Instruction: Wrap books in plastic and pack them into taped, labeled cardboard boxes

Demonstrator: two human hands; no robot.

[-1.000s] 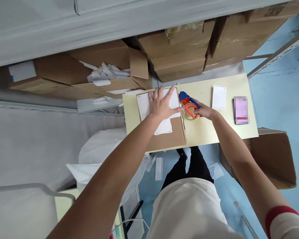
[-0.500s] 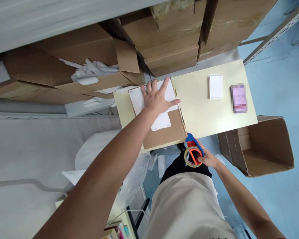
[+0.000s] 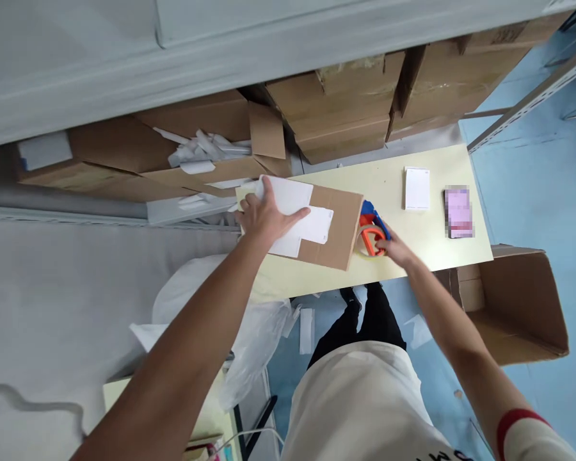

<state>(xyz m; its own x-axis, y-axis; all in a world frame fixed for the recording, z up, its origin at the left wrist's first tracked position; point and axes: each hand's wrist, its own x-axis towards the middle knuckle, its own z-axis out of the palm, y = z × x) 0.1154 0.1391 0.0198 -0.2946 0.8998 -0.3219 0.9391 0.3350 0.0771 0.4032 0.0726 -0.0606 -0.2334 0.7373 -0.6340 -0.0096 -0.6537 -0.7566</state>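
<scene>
A flat brown cardboard box (image 3: 338, 232) with white labels (image 3: 301, 224) on top lies tilted on the pale yellow table (image 3: 413, 240). My left hand (image 3: 264, 216) rests on the box's left end, fingers curled over its edge and a white label. My right hand (image 3: 394, 248) grips an orange and blue tape dispenser (image 3: 372, 234) with a roll of clear tape, pressed against the box's right edge.
A white paper pad (image 3: 417, 188) and a pink card (image 3: 458, 212) lie on the table's right part. Stacked cardboard boxes (image 3: 345, 102) fill the shelf behind. An open carton (image 3: 523, 307) stands on the blue floor at right, a white plastic bag (image 3: 249, 333) at left.
My right hand brought the tape dispenser from below the table's front edge back up to the box's right edge. The box turned and my left hand shifted to its left end.
</scene>
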